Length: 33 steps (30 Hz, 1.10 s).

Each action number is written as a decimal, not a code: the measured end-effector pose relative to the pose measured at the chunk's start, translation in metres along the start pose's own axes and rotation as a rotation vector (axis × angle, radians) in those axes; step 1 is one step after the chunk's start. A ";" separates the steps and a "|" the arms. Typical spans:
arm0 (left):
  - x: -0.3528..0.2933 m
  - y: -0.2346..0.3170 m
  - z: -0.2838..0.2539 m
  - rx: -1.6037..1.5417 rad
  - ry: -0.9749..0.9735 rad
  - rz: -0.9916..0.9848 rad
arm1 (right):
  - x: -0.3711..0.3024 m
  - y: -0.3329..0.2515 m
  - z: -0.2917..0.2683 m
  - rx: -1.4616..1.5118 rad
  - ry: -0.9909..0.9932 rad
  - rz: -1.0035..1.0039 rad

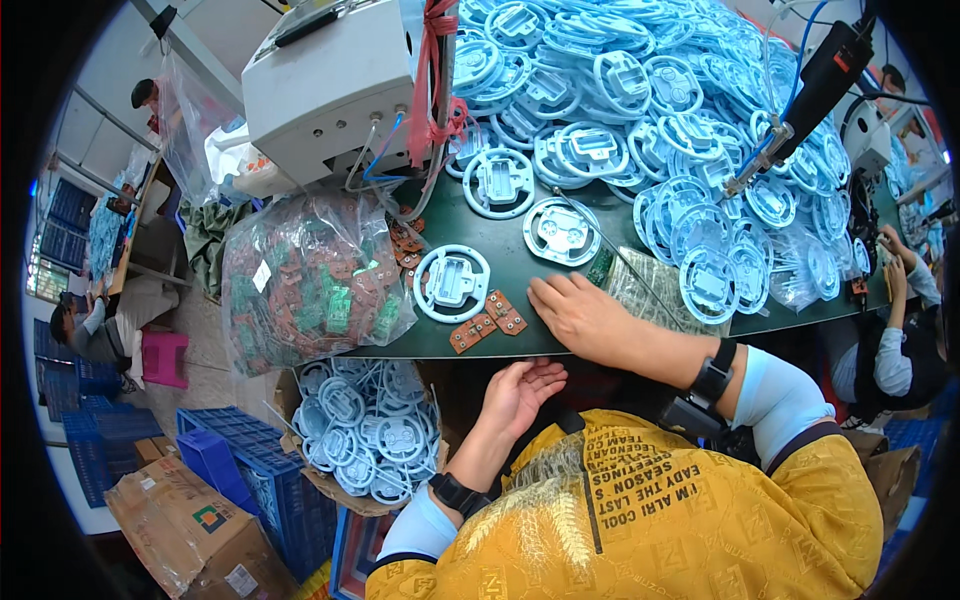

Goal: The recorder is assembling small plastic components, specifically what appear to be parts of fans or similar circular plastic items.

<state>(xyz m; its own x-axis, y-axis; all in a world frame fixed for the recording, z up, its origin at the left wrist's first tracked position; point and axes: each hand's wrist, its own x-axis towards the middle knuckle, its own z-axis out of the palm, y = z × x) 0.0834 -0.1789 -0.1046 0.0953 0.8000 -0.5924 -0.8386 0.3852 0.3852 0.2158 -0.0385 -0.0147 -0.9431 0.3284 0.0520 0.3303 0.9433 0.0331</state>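
Note:
My right hand [580,312] lies palm down on the green tabletop [640,212] near its front edge, fingers stretched out and holding nothing that I can see. Just below that edge my left hand [522,392] is turned palm up, slightly cupped, with no object visible in it. Two brown circuit boards [490,322] lie left of my right fingers. Beside them rests a light blue plastic steering-wheel-shaped part [451,283]. Another such part [561,231] lies beyond my right hand. A clear plastic bag [650,290] and a thin rod [640,275] are next to my right wrist.
A large heap of blue wheel parts [620,80] covers the back. A bag of circuit boards [310,270] stands left, under a grey machine box [335,90]. A black power screwdriver [825,80] hangs at right. Below the edge sits a box of parts [365,430]. Other people work nearby.

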 end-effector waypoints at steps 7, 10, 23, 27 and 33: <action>0.015 -0.015 0.001 -0.139 0.103 0.005 | -0.034 -0.037 0.000 0.443 0.120 -0.294; 0.006 -0.009 0.001 -0.136 0.062 0.005 | -0.010 -0.028 0.005 0.491 0.226 -0.215; 0.012 0.151 0.072 1.020 0.080 0.869 | 0.012 0.014 0.002 0.241 0.087 0.165; 0.067 0.193 0.060 1.440 0.266 1.126 | 0.016 0.012 0.006 0.318 0.147 0.126; 0.050 0.190 0.049 2.001 0.214 1.408 | 0.035 0.008 -0.005 0.329 0.152 0.097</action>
<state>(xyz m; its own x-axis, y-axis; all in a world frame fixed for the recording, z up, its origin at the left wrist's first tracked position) -0.0450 -0.0429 -0.0261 0.0433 0.8671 0.4962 0.9393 -0.2046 0.2754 0.1860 -0.0196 -0.0079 -0.8834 0.4295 0.1875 0.3646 0.8812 -0.3008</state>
